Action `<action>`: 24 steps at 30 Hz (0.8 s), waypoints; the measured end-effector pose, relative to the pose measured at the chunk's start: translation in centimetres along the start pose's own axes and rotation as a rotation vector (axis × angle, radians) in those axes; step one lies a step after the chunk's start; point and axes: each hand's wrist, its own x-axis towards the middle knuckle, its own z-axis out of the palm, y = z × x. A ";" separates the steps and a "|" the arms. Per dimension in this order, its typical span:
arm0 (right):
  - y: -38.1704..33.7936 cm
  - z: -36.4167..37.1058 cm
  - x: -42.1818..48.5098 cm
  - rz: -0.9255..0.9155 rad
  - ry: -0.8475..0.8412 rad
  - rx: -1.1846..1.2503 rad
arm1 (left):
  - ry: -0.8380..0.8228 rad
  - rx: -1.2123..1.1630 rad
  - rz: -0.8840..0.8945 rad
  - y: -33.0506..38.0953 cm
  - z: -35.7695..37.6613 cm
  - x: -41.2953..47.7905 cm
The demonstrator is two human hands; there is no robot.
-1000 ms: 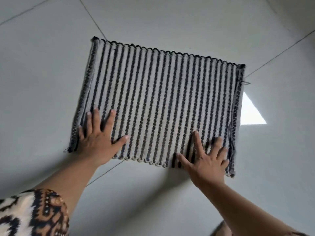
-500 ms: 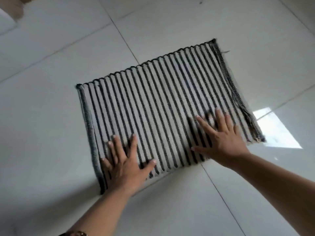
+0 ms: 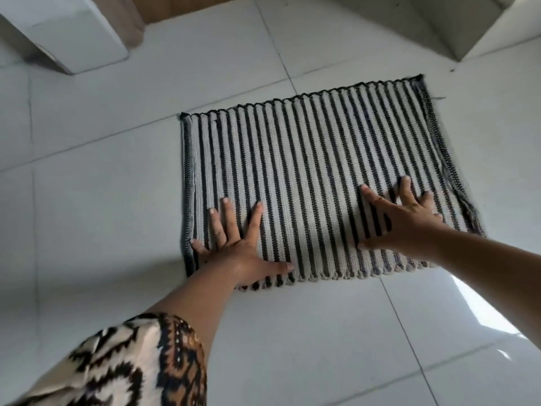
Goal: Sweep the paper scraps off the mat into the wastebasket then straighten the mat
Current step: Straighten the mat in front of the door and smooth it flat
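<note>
A black-and-cream striped mat [image 3: 316,159] lies flat on the white tiled floor, its stripes running away from me. My left hand [image 3: 237,244] presses palm-down on the mat's near left corner, fingers spread. My right hand [image 3: 401,218] presses flat on the near right part, fingers spread too. Neither hand holds anything. No paper scraps show on the mat, and no wastebasket is in view.
A white box-like object [image 3: 73,33] stands on the floor at the far left, with brown cardboard [image 3: 175,7] behind it. A white wall base or step [image 3: 474,27] rises at the far right. Bright sunlight glares on the tiles at the near right.
The mat has turned under both hands, so its edges now run closer to the tile lines. My view has lifted, which brings the far-left box and the wall into sight.
</note>
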 end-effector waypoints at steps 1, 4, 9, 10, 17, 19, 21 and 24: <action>-0.4 -0.8 1.0 -0.006 -0.002 -0.002 | 0.004 0.000 0.001 -0.1 -0.9 0.7; -1.6 -3.4 4.4 -0.036 -0.018 -0.011 | 0.008 0.009 0.013 -0.3 -3.9 2.8; -3.9 -8.4 10.3 -0.034 -0.033 -0.059 | 0.069 -0.061 0.072 -0.1 -9.1 7.2; -4.4 -9.4 11.4 -0.036 -0.033 -0.055 | 0.088 -0.072 0.078 0.0 -10.2 8.1; -6.4 -16.5 19.5 -0.088 -0.004 -0.060 | 0.172 -0.147 0.081 2.0 -16.2 13.5; -6.6 -18.1 21.3 -0.098 -0.005 -0.074 | 0.189 -0.137 0.067 2.8 -18.0 14.9; -6.6 -19.6 23.2 -0.096 -0.006 -0.076 | 0.197 -0.118 0.070 3.6 -20.4 16.4; -6.6 -21.7 26.0 -0.095 0.003 -0.114 | 0.185 -0.145 0.051 4.6 -23.1 18.0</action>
